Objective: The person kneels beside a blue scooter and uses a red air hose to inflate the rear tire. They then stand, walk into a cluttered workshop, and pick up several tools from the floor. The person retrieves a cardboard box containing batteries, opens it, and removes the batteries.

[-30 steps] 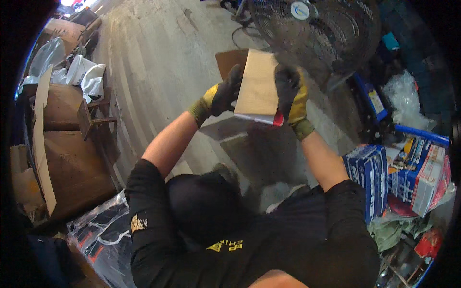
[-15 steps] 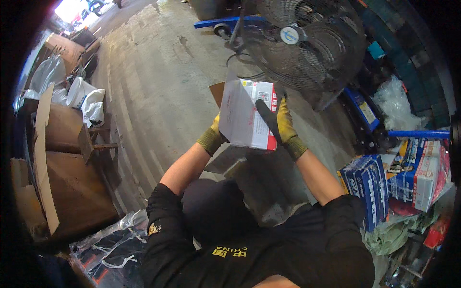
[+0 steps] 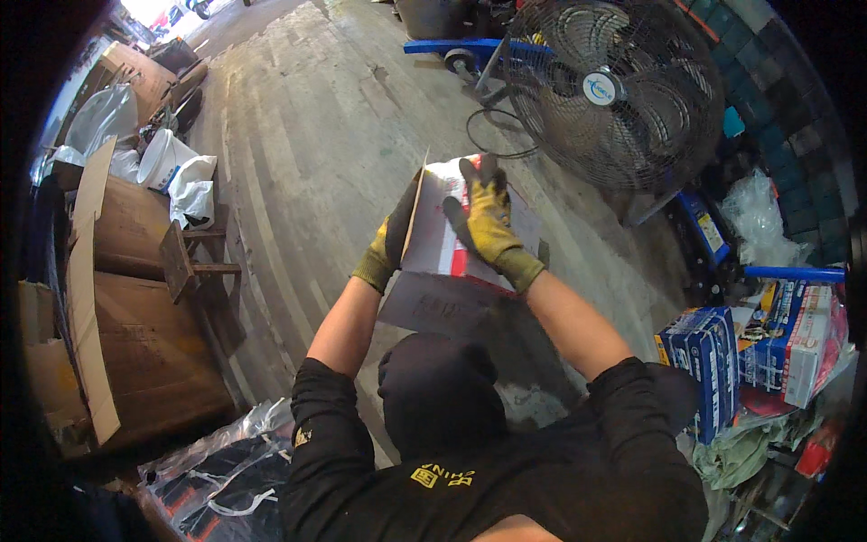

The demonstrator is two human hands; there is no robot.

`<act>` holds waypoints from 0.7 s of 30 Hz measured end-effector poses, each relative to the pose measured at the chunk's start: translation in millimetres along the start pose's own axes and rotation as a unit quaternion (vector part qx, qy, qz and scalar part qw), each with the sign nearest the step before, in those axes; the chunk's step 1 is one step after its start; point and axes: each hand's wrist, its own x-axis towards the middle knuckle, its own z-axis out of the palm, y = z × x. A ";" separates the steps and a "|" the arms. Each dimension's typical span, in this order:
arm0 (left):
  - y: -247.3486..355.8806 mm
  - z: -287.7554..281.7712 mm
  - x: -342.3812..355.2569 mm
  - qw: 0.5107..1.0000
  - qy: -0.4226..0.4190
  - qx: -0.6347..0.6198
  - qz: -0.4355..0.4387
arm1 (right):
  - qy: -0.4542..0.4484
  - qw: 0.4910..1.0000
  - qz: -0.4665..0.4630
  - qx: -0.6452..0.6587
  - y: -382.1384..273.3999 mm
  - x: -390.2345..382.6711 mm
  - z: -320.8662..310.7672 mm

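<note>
In front of my body I hold up a white and red cardboard box (image 3: pixel 438 237), its flaps hanging loose at the bottom and the right. Gripping its left side is my left hand (image 3: pixel 396 237), in a yellow and dark grey work glove, some of its fingers hidden by the box. My right hand (image 3: pixel 489 221), gloved the same way, lies across the box's face, thumb apart and fingers reaching to the upper edge. What is inside the box cannot be seen.
A large black floor fan (image 3: pixel 614 95) stands at the far right. Blue printed cartons (image 3: pixel 700 370) are stacked at the right. On the left are big brown cartons (image 3: pixel 149 352), a small wooden stool (image 3: pixel 194 262) and a white bucket (image 3: pixel 164 161). Plastic-wrapped goods (image 3: pixel 226 483) lie near left.
The box has turned and tilted in my hands. My right hand has moved left from its right side onto its face; my left hand has shifted slightly left. The whole view has shifted too.
</note>
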 end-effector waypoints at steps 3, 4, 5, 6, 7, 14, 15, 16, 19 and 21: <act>-9.6 -13.8 -7.7 0.908 0.045 -0.333 -0.249 | -0.066 0.997 -0.006 -0.035 -29.2 7.9 23.8; -13.1 -17.4 -13.2 0.892 0.053 -0.353 -0.277 | -0.092 0.994 -0.007 -0.058 -37.0 9.0 30.7; -16.9 -21.4 -18.6 0.874 0.060 -0.373 -0.304 | -0.087 0.992 -0.047 -0.083 -43.4 11.0 36.9; -20.9 -25.7 -23.6 0.857 0.067 -0.391 -0.329 | -0.071 0.990 -0.092 -0.083 -48.1 11.8 42.1; -24.4 -28.1 -28.8 0.837 0.072 -0.410 -0.356 | -0.054 0.987 -0.113 -0.104 -49.6 13.9 45.2; -38.6 -35.4 -47.6 0.824 0.071 -0.347 -0.441 | -0.027 0.978 -0.175 -0.107 -54.6 25.3 71.4; -39.7 -37.2 -49.2 0.833 0.077 -0.322 -0.444 | -0.030 0.978 -0.175 -0.112 -58.5 27.5 77.0; -38.5 -36.2 -53.4 0.854 0.079 -0.304 -0.415 | -0.051 0.978 -0.165 -0.120 -62.5 28.7 82.7; -35.3 -36.3 -67.1 0.920 0.044 -0.230 -0.315 | -0.090 0.970 -0.156 -0.164 -72.8 29.5 99.8; -30.3 -32.8 -80.2 0.942 0.049 -0.178 -0.281 | -0.113 0.965 -0.161 -0.174 -76.7 24.2 112.3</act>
